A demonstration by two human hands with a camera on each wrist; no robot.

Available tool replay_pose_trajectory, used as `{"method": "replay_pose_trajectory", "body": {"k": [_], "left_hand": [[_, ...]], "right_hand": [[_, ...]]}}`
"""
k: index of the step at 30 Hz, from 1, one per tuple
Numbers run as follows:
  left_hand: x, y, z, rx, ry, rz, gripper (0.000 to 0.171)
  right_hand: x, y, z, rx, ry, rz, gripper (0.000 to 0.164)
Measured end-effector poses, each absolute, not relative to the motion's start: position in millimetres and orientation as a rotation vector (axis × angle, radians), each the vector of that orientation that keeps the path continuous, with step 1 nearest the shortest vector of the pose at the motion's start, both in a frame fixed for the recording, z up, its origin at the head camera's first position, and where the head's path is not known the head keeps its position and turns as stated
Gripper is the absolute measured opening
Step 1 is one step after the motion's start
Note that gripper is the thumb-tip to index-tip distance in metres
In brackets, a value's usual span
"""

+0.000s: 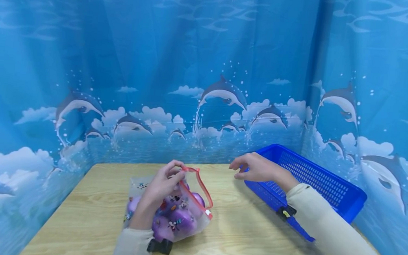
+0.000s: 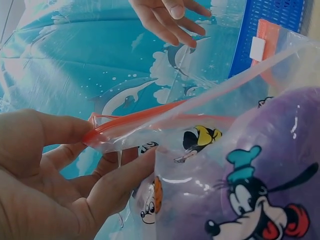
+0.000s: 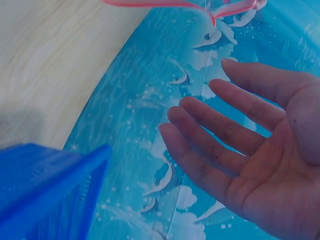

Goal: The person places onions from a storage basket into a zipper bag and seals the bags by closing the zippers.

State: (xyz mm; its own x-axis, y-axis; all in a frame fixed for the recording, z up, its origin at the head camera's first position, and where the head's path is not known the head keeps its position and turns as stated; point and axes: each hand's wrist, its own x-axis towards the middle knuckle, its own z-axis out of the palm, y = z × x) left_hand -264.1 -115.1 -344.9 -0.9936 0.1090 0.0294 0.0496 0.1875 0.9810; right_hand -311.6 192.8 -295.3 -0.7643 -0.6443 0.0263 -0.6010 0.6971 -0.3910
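Note:
A clear zip bag (image 1: 197, 222) printed with cartoon figures stands on the table, several purple round objects (image 1: 179, 220) inside it. Its red-edged mouth gapes toward the right, with a white slider (image 2: 257, 49) at one end. My left hand (image 1: 162, 186) pinches the far corner of that mouth between thumb and fingers; the left wrist view shows the red strip (image 2: 115, 125) at the fingertips. Off to the right, my right hand (image 1: 256, 168) hovers by the left end of a blue basket (image 1: 270, 195). Nothing is in its palm, and its fingers (image 3: 220, 122) are loosely extended.
The blue perforated basket stands at the right of the wooden table (image 1: 95, 207), under my right forearm. A blue curtain (image 1: 157, 80) with dolphins hangs close behind the table and along its sides.

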Motion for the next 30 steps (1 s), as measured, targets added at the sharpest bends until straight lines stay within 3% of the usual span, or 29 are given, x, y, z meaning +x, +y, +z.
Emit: {"method": "replay_pose_trajectory", "body": {"k": [21, 30], "left_hand": [[-260, -110, -344, 0.126, 2.421, 1.93, 0.014], [-262, -110, -345, 0.106, 2.415, 1.932, 0.014]], "right_hand": [[-330, 268, -283, -0.787, 2.824, -0.394, 0.03], [-340, 307, -290, -0.655, 2.698, -0.407, 0.038]]}}
